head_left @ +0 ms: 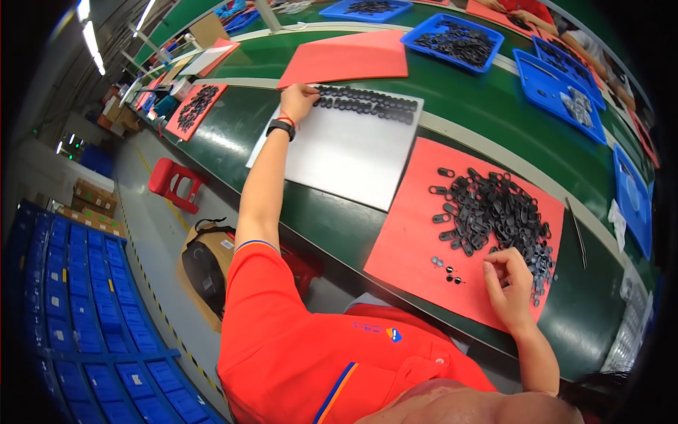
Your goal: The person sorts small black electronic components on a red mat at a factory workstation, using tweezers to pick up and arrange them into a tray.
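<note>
My left hand (299, 100) is at the far left end of the rows of small black parts (364, 104) laid along the back of a white board (339, 155). Its fingers are pinched together at the row's end, and what they hold is hidden. My right hand (510, 284) hovers over a red mat (402, 233), thumb and forefinger curled toward each other; anything between them is too small to make out. Beyond it lies a heap of black oblong plastic pieces with holes (494, 208). Small grey discs (541, 265) are scattered beside that hand, and several small shiny black pieces (452, 278) lie nearer its left.
Blue trays (452, 42) of black parts stand across the green table (339, 63). A bare red mat (346, 60) lies behind the board. Tweezers (578, 233) rest at the right. A red stool (176, 185) and an open carton (205, 275) stand on the floor.
</note>
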`<state>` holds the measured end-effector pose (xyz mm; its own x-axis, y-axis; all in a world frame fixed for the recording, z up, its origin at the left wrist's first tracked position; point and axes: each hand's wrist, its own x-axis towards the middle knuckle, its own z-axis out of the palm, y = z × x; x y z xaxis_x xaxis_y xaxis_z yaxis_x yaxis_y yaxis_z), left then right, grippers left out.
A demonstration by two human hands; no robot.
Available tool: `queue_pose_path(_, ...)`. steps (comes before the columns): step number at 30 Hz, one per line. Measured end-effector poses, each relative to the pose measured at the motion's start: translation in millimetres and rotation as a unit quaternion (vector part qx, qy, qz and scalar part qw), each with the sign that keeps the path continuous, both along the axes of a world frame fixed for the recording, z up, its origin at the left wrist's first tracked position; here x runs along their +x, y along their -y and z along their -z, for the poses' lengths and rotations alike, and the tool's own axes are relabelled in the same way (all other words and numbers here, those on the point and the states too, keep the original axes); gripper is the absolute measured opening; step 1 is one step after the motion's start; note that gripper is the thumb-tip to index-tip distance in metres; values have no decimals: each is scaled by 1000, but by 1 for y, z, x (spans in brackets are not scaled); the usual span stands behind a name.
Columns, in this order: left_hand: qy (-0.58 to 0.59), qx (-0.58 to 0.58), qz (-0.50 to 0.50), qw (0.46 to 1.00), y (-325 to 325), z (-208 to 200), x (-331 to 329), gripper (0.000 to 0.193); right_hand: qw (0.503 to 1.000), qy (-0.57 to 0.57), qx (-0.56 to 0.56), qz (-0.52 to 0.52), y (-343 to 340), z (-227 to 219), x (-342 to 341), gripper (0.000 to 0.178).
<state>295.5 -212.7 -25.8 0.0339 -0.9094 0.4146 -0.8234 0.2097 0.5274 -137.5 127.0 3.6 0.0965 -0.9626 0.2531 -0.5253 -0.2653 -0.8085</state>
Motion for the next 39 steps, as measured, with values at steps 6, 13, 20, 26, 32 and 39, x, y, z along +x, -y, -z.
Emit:
queue_pose_path(6, 32, -102, -35, 994, -11, -9, -3, 18, 999, -3, -35, -9, 3, -4, 2, 8)
queue_pose_path(13, -90, -29, 246, 965, -87, -56, -131, 12, 988, -99, -96, -75, 7, 8, -1, 12)
queue_pose_path(20, -22, 57, 555, 830, -162, -69, -220, 12, 970, -170, -139, -101, 4, 13, -1, 15)
queue_pose_path(26, -9, 1, 601, 799, -199, -44, -253, 16, 958, -173, -174, -151, -1, 13, 1, 19)
queue_pose_path(32, 35, -43, 590, 806, -211, -37, -251, 17, 958, -191, -163, -140, -1, 20, 3, 22)
queue_pose_path(39, 41, -61, 606, 792, -213, -29, -254, 14, 961, -193, -160, -116, 3, 18, 2, 21)
